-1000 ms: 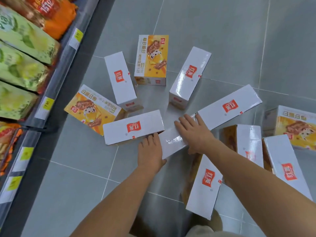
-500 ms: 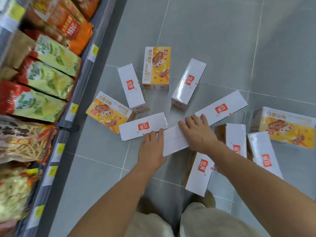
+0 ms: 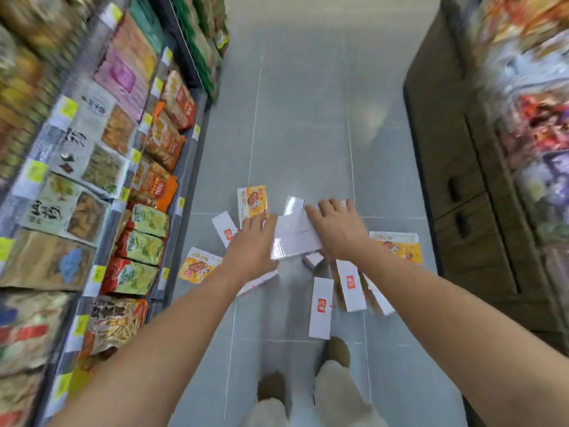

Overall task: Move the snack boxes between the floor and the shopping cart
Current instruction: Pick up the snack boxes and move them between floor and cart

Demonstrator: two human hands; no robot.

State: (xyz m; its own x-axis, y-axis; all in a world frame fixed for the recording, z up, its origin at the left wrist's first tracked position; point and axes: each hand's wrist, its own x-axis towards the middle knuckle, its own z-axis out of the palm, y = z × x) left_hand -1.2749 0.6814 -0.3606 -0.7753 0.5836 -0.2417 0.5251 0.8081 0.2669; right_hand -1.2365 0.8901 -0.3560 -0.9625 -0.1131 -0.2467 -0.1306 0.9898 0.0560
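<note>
The left hand and right hand grip a white snack box by its ends, holding it above the tiled floor. More boxes lie scattered beneath. Stocked shelves flank the left side and a wooden cabinet the right.

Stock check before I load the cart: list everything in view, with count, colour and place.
held box: one, white, between both hands above the floor.
white-topped boxes: at least six, white with red logo, on the floor.
orange boxes: three, orange-yellow, face up on the floor.
snack bags: many, mixed colours, left shelves.
cabinet: one, brown, right side.
floor: one, grey tiles, underfoot.
shoes: two, brown, bottom centre.
left hand: one, holds the box's left end.
right hand: one, holds its right end.
</note>
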